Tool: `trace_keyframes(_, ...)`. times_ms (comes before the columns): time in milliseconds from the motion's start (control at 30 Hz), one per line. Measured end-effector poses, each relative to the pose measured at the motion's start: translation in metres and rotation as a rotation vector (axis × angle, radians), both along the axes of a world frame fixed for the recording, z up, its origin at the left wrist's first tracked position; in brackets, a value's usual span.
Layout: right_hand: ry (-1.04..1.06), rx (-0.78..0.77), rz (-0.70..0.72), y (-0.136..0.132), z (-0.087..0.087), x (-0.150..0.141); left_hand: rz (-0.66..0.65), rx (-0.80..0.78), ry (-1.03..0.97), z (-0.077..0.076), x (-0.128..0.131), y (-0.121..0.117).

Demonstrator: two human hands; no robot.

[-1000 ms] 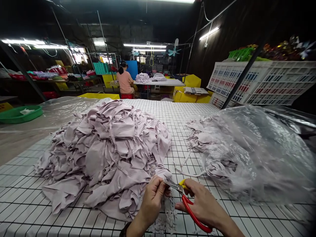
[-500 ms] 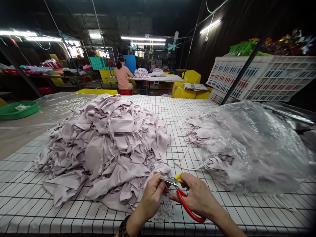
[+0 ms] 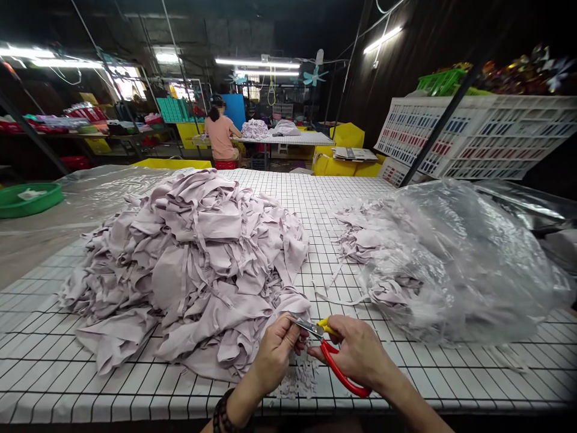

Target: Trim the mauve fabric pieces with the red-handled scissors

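Note:
My right hand [image 3: 360, 349] grips scissors [image 3: 339, 371] with one red and one yellow handle. Their blades point left and reach the fingertips of my left hand [image 3: 276, 349]. That hand is closed in a pinch on the edge of a pale lilac cloth [image 3: 291, 299], part of which its fingers hide. The cloth joins a big crumpled pile of lilac fabric pieces [image 3: 198, 240] to the left. Small cloth scraps [image 3: 300, 380] lie on the table below the two hands.
A clear plastic bag [image 3: 478, 258] with lilac fabric lies on the right of the grid-patterned table [image 3: 324, 207]. A green basin [image 3: 29, 201] stands at the far left, white crates [image 3: 469, 135] at the back right. Farther off, a person [image 3: 220, 135] sits at another table.
The camera view has shifted slightly. The scissors blades have tilted a little against my left fingertips; both hands stay in nearly the same place.

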State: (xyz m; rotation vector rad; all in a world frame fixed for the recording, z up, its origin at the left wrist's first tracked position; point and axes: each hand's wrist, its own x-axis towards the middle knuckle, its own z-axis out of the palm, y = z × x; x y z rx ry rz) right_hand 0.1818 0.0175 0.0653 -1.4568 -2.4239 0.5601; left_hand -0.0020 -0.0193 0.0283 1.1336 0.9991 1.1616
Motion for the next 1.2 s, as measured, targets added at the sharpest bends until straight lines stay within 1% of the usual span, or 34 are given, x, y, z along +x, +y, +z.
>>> trace_keyframes(100, 0.043, -0.023, 0.016, 0.001, -0.006, 0.002, -0.002, -0.015, -0.008, -0.001, -0.002, 0.000)
trace_keyframes(133, 0.077, -0.066, 0.022, 0.003, -0.008, 0.004, 0.000, -0.005, -0.001, -0.001, -0.003, 0.000)
trace_keyframes(200, 0.179, -0.203, 0.011, 0.009, -0.014, 0.012, 0.006, 0.026, 0.037, 0.000, -0.006, -0.002)
trace_keyframes(267, 0.307, -0.333, -0.042, 0.020, -0.020, 0.021, 0.003, 0.060, 0.113, 0.000, -0.009, -0.007)
trace_keyframes(333, 0.392, -0.389, -0.129, 0.035, -0.028, 0.026, -0.018, 0.087, 0.211, -0.001, -0.010, -0.014)
trace_keyframes(400, 0.406, -0.395, -0.192, 0.050, -0.036, 0.021, -0.070, 0.127, 0.305, -0.005, -0.008, -0.023)
trace_keyframes(500, 0.358, -0.393, -0.191, 0.067, -0.050, -0.004, -0.176, 0.215, 0.409, -0.014, 0.002, -0.035)
trace_keyframes(567, 0.327, -0.389, -0.172, 0.072, -0.058, -0.024, -0.234, 0.251, 0.469, -0.024, 0.010, -0.040)
trace_keyframes(633, 0.318, -0.380, -0.167, 0.074, -0.064, -0.037, -0.280, 0.287, 0.527, -0.038, 0.017, -0.042)
trace_keyframes(700, 0.334, -0.364, -0.169, 0.076, -0.065, -0.039, -0.319, 0.318, 0.579, -0.055, 0.019, -0.041)
trace_keyframes(767, 0.358, -0.339, -0.174, 0.081, -0.062, -0.032, -0.337, 0.322, 0.619, -0.070, 0.016, -0.038)
trace_keyframes(833, 0.385, -0.304, -0.181, 0.085, -0.056, -0.025, -0.345, 0.320, 0.619, -0.079, 0.011, -0.036)
trace_keyframes(900, 0.416, -0.270, -0.173, 0.089, -0.051, -0.025, -0.346, 0.346, 0.580, -0.082, 0.008, -0.037)
trace_keyframes(967, 0.441, -0.259, -0.132, 0.091, -0.050, -0.036, -0.345, 0.376, 0.551, -0.083, 0.010, -0.039)
trace_keyframes(1100, 0.470, -0.291, -0.065, 0.094, -0.062, -0.073, -0.346, 0.405, 0.561, -0.090, 0.021, -0.044)
trace_keyframes(1167, 0.504, -0.293, -0.077, 0.098, -0.066, -0.081, -0.320, 0.410, 0.573, -0.090, 0.021, -0.044)
trace_keyframes(1200, 0.531, -0.288, -0.092, 0.102, -0.065, -0.081, -0.299, 0.412, 0.577, -0.088, 0.018, -0.044)
